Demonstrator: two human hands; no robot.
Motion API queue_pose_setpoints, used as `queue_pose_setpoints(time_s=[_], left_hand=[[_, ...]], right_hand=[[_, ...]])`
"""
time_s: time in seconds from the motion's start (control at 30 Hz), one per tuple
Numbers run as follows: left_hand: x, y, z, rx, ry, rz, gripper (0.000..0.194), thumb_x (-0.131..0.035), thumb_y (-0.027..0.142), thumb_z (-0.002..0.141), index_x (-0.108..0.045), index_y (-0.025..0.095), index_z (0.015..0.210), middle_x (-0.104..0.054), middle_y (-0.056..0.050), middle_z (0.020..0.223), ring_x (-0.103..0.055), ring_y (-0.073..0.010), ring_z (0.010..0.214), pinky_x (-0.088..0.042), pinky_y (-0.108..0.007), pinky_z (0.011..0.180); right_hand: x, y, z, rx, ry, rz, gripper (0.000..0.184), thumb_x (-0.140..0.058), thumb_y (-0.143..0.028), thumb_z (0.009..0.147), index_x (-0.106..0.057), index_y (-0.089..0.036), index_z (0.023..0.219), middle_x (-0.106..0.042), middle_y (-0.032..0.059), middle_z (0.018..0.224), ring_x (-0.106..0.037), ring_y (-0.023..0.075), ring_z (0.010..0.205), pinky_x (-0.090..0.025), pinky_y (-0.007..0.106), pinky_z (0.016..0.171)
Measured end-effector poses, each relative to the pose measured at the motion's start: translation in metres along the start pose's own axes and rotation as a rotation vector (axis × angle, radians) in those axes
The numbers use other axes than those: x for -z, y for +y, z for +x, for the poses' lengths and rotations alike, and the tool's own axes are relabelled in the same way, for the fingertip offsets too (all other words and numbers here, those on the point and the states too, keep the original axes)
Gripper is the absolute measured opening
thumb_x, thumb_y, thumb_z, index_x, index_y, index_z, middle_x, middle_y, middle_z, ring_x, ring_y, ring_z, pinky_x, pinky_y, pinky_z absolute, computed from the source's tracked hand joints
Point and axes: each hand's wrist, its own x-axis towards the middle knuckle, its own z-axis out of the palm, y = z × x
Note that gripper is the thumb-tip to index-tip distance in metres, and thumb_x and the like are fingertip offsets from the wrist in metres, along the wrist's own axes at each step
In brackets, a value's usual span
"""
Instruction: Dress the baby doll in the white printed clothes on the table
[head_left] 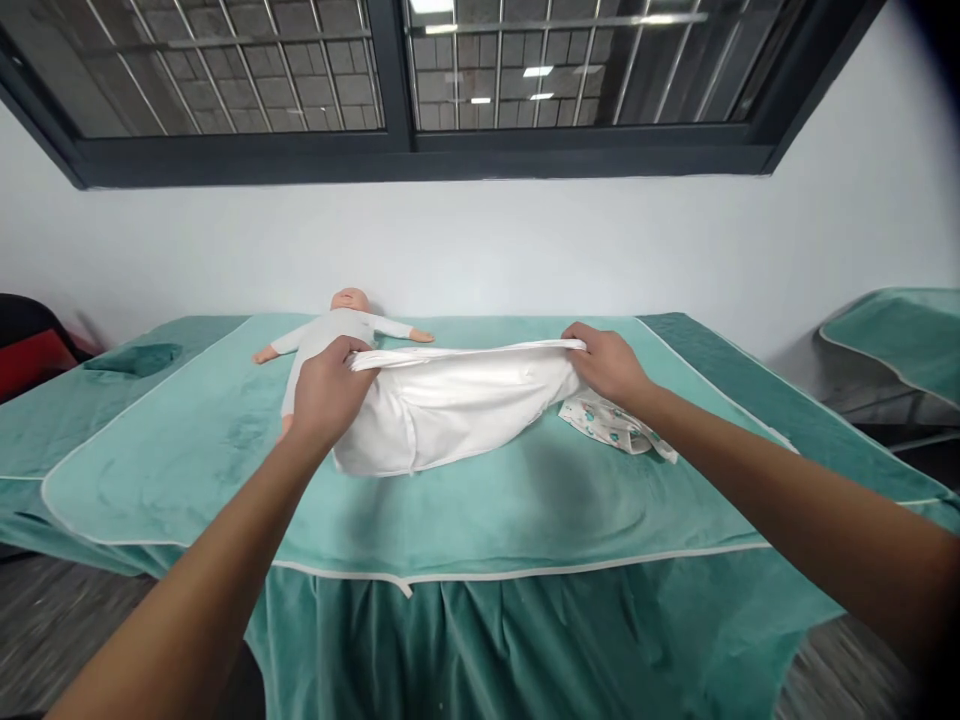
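Note:
A white cloth (465,400), perhaps a baby garment, is stretched sideways above the bed, its lower part hanging down in folds. My left hand (330,390) is closed on its left end and my right hand (604,365) pinches its upper right corner. Behind my left hand a baby doll (337,325) in a white suit lies on its back, arms spread; my hand and the cloth hide part of its lower body. Below my right hand a crumpled printed cloth (611,425), white with small coloured figures, lies on the bed, partly covered by my hand and forearm.
A light green cover (465,530) with white piping lies over the darker green bed (712,350), which stands against the white wall under a barred window (409,150). At the left is a red and black object (34,360); at the right, another green-covered surface (907,335).

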Motion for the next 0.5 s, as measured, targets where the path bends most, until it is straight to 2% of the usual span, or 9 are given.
queue_pose_setpoints(time_s=[0.13, 0.23, 0.3, 0.4, 0.47, 0.5], left_hand=[[0.010, 0.002, 0.010, 0.085, -0.073, -0.036, 0.033, -0.065, 0.047, 0.076, -0.070, 0.024, 0.099, -0.072, -0.003, 0.096, -0.064, -0.0225, 0.083, -0.046, -0.029, 0.065], [0.004, 0.003, 0.026, 0.099, -0.123, 0.002, 0.032, -0.065, 0.045, 0.076, -0.070, 0.024, 0.100, -0.073, -0.003, 0.094, -0.065, -0.0236, 0.085, -0.047, -0.030, 0.068], [-0.014, 0.000, 0.035, 0.090, -0.135, 0.106, 0.034, -0.062, 0.044, 0.079, -0.069, 0.025, 0.107, -0.073, -0.005, 0.100, -0.066, -0.0269, 0.094, -0.049, -0.034, 0.076], [-0.058, -0.009, 0.030, 0.056, -0.172, 0.363, 0.041, -0.055, 0.041, 0.087, -0.062, 0.021, 0.123, -0.069, -0.013, 0.115, -0.063, -0.0342, 0.109, -0.050, -0.044, 0.088], [-0.091, -0.014, 0.014, -0.120, -0.187, 0.526, 0.040, -0.052, 0.030, 0.089, -0.060, 0.015, 0.125, -0.062, -0.020, 0.128, -0.056, -0.0385, 0.120, -0.046, -0.051, 0.095], [-0.107, -0.016, 0.004, -0.224, -0.206, 0.546, 0.039, -0.048, 0.024, 0.090, -0.059, 0.014, 0.127, -0.058, -0.021, 0.133, -0.052, -0.0387, 0.125, -0.044, -0.053, 0.099]], right_hand=[[0.018, -0.002, 0.017, -0.068, -0.077, -0.071, 0.026, -0.047, -0.027, 0.082, -0.071, -0.022, 0.094, -0.070, 0.0060, 0.084, -0.059, 0.0215, 0.074, -0.038, 0.029, 0.062], [0.017, -0.005, 0.036, -0.044, -0.219, -0.113, 0.026, -0.046, -0.024, 0.085, -0.071, -0.021, 0.091, -0.072, 0.0068, 0.093, -0.063, 0.0206, 0.080, -0.042, 0.028, 0.066], [0.003, -0.008, 0.042, -0.029, -0.292, -0.211, 0.027, -0.046, -0.023, 0.088, -0.071, -0.020, 0.098, -0.073, 0.0091, 0.103, -0.065, 0.0229, 0.090, -0.045, 0.030, 0.071], [-0.037, -0.017, 0.030, -0.026, -0.301, -0.324, 0.032, -0.046, -0.017, 0.090, -0.066, -0.013, 0.115, -0.070, 0.0187, 0.112, -0.064, 0.0301, 0.101, -0.047, 0.038, 0.081], [-0.070, -0.025, 0.008, 0.055, -0.291, -0.347, 0.039, -0.043, -0.006, 0.088, -0.063, -0.009, 0.121, -0.063, 0.0233, 0.126, -0.058, 0.0326, 0.115, -0.044, 0.043, 0.092], [-0.086, -0.029, -0.003, 0.119, -0.294, -0.340, 0.041, -0.042, -0.004, 0.088, -0.062, -0.011, 0.123, -0.060, 0.0216, 0.133, -0.054, 0.0314, 0.122, -0.041, 0.043, 0.098]])
